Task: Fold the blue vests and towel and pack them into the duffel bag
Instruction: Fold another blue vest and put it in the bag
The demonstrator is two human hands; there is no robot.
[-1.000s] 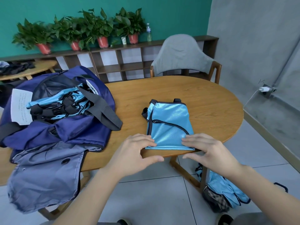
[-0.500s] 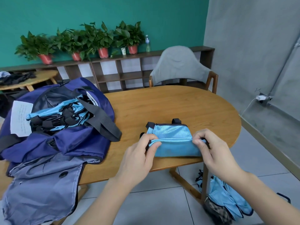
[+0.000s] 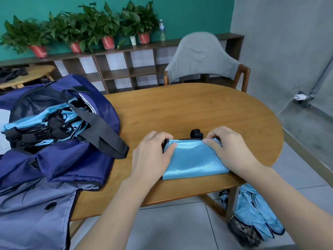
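Note:
A shiny light-blue vest (image 3: 193, 159), folded into a short rectangle, lies on the wooden table (image 3: 198, 109) near its front edge. A black strap loop pokes out behind it. My left hand (image 3: 151, 156) pinches the fold's far left corner. Thumb and fingers of my right hand (image 3: 230, 150) pinch the far right corner. The navy duffel bag (image 3: 59, 159) lies open on the table's left end, with several folded blue vests (image 3: 45, 121) and black straps inside.
More blue vests (image 3: 255, 213) hang over a checked bag on the floor by the right table leg. A grey chair (image 3: 201, 56) stands behind the table. A low shelf with potted plants (image 3: 108, 27) lines the back wall.
Both hands lifted the vest's near edge and carried it away from me over the far edge, halving the vest. The camera has tilted down slightly.

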